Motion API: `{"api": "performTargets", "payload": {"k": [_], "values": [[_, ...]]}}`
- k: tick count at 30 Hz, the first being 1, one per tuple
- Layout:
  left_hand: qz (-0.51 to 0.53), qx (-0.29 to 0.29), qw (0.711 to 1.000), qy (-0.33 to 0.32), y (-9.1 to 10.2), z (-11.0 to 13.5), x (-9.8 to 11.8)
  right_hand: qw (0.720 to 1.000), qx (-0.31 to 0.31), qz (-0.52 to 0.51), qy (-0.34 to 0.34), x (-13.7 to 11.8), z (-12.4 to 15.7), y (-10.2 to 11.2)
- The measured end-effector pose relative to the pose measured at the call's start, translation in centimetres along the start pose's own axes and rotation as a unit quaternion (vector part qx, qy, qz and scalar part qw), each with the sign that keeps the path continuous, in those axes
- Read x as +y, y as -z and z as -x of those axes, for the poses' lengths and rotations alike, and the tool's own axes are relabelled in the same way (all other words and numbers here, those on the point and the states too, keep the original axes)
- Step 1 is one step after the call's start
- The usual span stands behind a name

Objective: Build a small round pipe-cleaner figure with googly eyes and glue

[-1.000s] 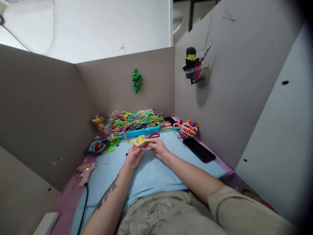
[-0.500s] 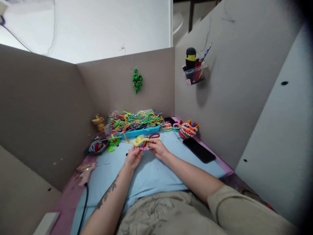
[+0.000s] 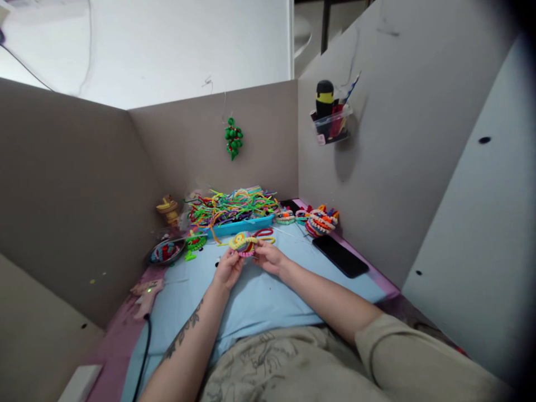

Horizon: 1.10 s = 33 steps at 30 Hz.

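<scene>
A small multicoloured pipe-cleaner figure (image 3: 244, 244), yellow on top with a pink lower edge, is held between my two hands above the blue cloth (image 3: 259, 301). My left hand (image 3: 229, 268) grips its lower left side with closed fingers. On its right side, my right hand (image 3: 268, 257) pinches it near a yellow strand (image 3: 268, 240). A red pipe-cleaner loop (image 3: 263, 231) lies just behind my right hand. Fine details of the figure are too small to make out.
Behind stands a blue tray (image 3: 243, 226) heaped with loose pipe cleaners (image 3: 234, 206). At left are a pink glue gun (image 3: 147, 296), a dark bowl (image 3: 166, 251) and a green figure (image 3: 195, 241). A phone (image 3: 340, 257) and a striped figure (image 3: 321, 221) lie right. Grey panels (image 3: 218, 134) surround the table.
My right hand has shifted slightly, and the yellow strand behind it shows more as a bent loop. Both hands stay on the figure; the view has moved a little.
</scene>
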<state>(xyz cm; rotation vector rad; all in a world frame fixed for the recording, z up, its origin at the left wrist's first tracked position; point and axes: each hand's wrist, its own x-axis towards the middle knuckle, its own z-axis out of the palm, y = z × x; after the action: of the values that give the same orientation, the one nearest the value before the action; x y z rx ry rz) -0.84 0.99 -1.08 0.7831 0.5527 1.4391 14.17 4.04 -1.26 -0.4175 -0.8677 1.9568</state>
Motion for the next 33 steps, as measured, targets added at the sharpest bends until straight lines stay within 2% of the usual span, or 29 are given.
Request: {"api": "performTargets", "payload": {"k": [5,11,25,33], "values": [[-0.003,0.004,1.000,-0.010,0.3,-0.2,-0.1,1.000,-0.001,0.006,0.008,-0.1,0.2,-0.1],[-0.014,-0.018,1.000,-0.020,-0.4,0.2,-0.1,0.999,-0.009,0.025,0.029,-0.1,0.6,-0.6],[-0.028,0.002,0.999,-0.023,-0.6,0.2,0.0,0.987,0.118,0.085,0.073,-0.1,0.0,-0.4],[-0.019,0.005,0.999,-0.033,-0.4,0.1,0.0,0.989,0.086,0.097,0.067,-0.1,0.1,-0.4]]}}
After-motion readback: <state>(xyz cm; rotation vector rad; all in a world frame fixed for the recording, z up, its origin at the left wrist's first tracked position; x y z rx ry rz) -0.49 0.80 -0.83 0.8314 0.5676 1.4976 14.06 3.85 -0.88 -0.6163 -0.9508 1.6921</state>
